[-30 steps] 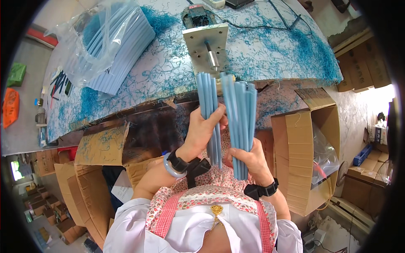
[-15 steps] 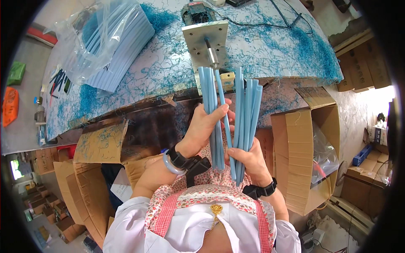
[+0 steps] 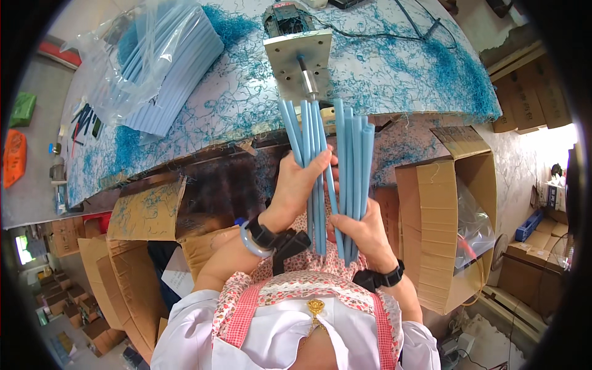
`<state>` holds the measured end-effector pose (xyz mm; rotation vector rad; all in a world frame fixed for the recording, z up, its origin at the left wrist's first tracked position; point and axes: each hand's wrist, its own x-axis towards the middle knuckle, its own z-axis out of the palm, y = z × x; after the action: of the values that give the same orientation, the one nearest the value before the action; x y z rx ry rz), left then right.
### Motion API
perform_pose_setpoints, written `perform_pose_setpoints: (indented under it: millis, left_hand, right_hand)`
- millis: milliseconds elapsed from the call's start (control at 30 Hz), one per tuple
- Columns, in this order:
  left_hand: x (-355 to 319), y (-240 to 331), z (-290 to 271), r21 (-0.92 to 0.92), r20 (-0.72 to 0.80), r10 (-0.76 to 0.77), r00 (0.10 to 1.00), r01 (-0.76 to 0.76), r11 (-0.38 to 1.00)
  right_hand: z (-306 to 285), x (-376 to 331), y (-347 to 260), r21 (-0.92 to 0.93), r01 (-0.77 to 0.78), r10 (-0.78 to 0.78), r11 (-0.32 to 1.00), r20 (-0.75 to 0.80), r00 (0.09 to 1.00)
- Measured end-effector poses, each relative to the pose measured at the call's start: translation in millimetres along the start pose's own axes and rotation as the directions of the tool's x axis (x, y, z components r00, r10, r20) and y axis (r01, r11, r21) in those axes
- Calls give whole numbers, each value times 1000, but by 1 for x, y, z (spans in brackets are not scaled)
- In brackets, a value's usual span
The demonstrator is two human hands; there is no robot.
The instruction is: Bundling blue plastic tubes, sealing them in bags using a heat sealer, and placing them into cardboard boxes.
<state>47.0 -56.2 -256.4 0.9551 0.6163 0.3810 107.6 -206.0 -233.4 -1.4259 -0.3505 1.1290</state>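
My left hand (image 3: 288, 188) is closed round several slim light blue tubes (image 3: 291, 132), whose upper ends fan apart. Its thumb presses on the front ones. To its right, my right hand (image 3: 368, 235) grips a second bunch of light blue tubes (image 3: 350, 163), with the thumb across their lower part. Both bunches stand roughly upright, side by side, in front of my apron. Just beyond the left bunch is the metal tip (image 3: 309, 81) of a shaft on a motor unit (image 3: 287, 21) with a metal plate (image 3: 301, 48). Whether a tube touches the tip I cannot tell.
Blue stringy shavings (image 3: 456, 77) litter the white table (image 3: 246, 92). At its left lies a big stack of blue tubes (image 3: 185, 80) partly under a clear plastic bag (image 3: 117, 74). Open cardboard boxes stand left (image 3: 145, 213) and right (image 3: 438, 237) below the table edge.
The tube that slanted between the two bunches has joined the left bunch more closely. Upper ends of the left bunch have spread leftward, and the right bunch has shifted slightly left.
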Motion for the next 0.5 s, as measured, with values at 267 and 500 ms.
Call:
perform_pose_setpoints:
  millis: [267, 500]
  left_hand:
    - [-7, -1, -5, 49, 41, 0, 999, -2, 999]
    - [-12, -2, -1, 14, 38, -61, 997, 60, 998]
  right_hand:
    - [-1, 0, -8, 28, -60, 60, 998, 6, 998]
    - [-5, -9, 2, -12, -83, 84, 996, 20, 996]
